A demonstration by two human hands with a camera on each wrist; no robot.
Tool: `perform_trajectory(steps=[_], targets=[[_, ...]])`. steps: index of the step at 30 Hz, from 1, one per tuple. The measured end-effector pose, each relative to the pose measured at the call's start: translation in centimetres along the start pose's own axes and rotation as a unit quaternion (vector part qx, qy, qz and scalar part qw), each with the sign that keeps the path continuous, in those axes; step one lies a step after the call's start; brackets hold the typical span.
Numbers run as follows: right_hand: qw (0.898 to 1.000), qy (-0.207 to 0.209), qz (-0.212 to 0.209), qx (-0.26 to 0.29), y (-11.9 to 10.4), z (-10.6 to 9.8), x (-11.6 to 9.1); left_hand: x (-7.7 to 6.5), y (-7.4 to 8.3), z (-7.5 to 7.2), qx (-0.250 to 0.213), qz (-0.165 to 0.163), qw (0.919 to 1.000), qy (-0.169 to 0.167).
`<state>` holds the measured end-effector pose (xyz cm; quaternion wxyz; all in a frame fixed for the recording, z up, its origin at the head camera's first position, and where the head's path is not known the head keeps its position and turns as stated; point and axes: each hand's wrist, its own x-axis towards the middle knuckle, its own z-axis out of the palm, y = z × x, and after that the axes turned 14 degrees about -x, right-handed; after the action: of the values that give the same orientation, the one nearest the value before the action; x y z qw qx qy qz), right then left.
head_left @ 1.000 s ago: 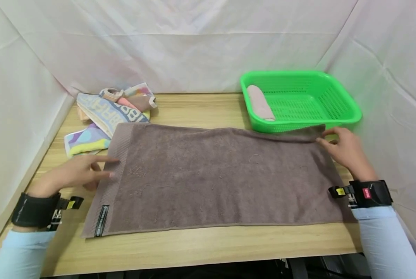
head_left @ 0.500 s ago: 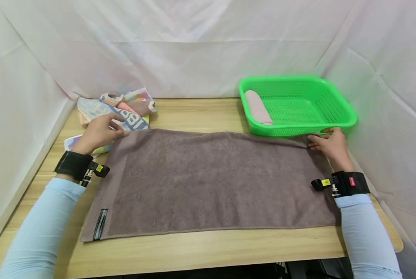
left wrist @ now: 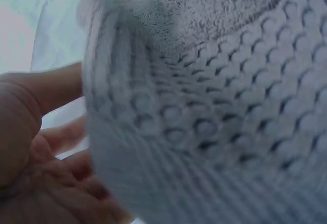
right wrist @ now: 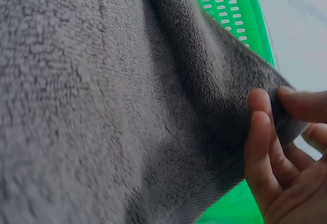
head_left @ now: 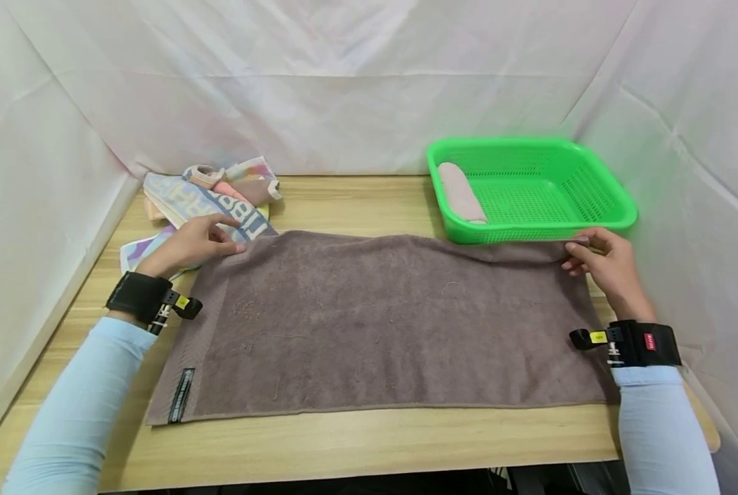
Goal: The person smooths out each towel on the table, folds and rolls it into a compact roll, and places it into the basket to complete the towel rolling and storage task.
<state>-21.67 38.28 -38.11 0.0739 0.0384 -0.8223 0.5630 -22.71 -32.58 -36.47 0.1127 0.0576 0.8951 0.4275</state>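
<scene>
A large grey-brown towel lies spread across the wooden table, with a black label at its near left corner. At the towel's far left corner, my left hand pinches the edge; in the left wrist view the textured border hides its fingertips. My right hand pinches the far right corner between thumb and fingers. That corner is lifted, and a fold runs from it in the right wrist view.
A green plastic basket stands at the back right, close behind the towel, with a rolled pale pink towel along its left side. Several crumpled colourful towels are heaped at the back left. White cloth walls enclose the table.
My left hand has gone from the towel's left side up to its far left corner and taken hold. My right hand, still holding its corner, shifted left, then back right.
</scene>
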Motion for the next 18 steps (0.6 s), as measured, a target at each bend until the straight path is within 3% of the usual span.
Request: perform_trajectory(steps=[6,10,13,18], targets=[[0.999,-0.016,-0.030,0.019,-0.4,-0.7,-0.8,-0.3,-0.4,0.5,-0.061,-0.026,0.9973,-0.032],[0.999,-0.013,-0.030,0.008,-0.4,-1.3,-0.9,-0.7,-0.7,0.7,-0.093,-0.017,0.9949,-0.037],[0.999,-0.012,-0.034,0.010,-0.5,-1.4,-0.7,-1.1,-0.8,0.6,-0.088,0.006,0.9960,-0.012],[0.995,0.027,-0.072,0.060,-1.2,-1.5,-0.1,-1.8,-0.6,-0.7,-0.063,0.027,0.9947,0.076]])
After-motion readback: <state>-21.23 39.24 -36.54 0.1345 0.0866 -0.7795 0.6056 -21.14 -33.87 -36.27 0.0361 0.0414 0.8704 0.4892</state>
